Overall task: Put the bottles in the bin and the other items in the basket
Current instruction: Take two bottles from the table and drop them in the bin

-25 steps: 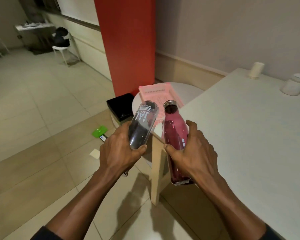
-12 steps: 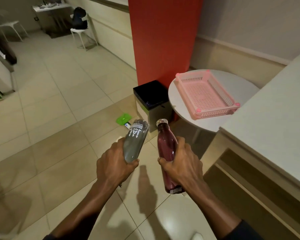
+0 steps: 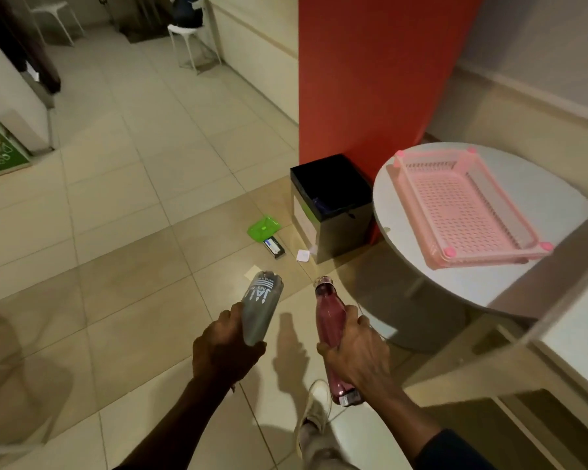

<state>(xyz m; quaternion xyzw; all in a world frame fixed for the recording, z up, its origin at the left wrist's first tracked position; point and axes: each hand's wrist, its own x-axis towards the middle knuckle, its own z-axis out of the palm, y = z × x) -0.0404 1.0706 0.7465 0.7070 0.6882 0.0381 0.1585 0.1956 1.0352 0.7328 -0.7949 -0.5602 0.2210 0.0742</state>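
Observation:
My left hand (image 3: 223,351) grips a grey bottle (image 3: 262,305) with white lettering, its top pointing away from me. In my right hand (image 3: 355,351) I hold a dark red bottle (image 3: 328,320) with a metal cap, also pointing forward. Both hang over the floor. Ahead stands a black bin (image 3: 333,184) against a red pillar, open at the top. A pink basket (image 3: 462,205) lies on a round white table (image 3: 489,286) to the right. On the floor near the bin lie a green lid (image 3: 263,228), a small dark box (image 3: 274,247) and paper scraps (image 3: 302,255).
The red pillar (image 3: 370,79) rises behind the bin. A white table edge (image 3: 577,334) with its wooden frame runs along the right. A white stool (image 3: 192,42) stands far back. My shoe (image 3: 314,407) shows below the hands on the tiled floor.
I have turned away from the big table and stepped toward the bin. Both bottles came down lower and now sit over the floor, with bin and basket nearer.

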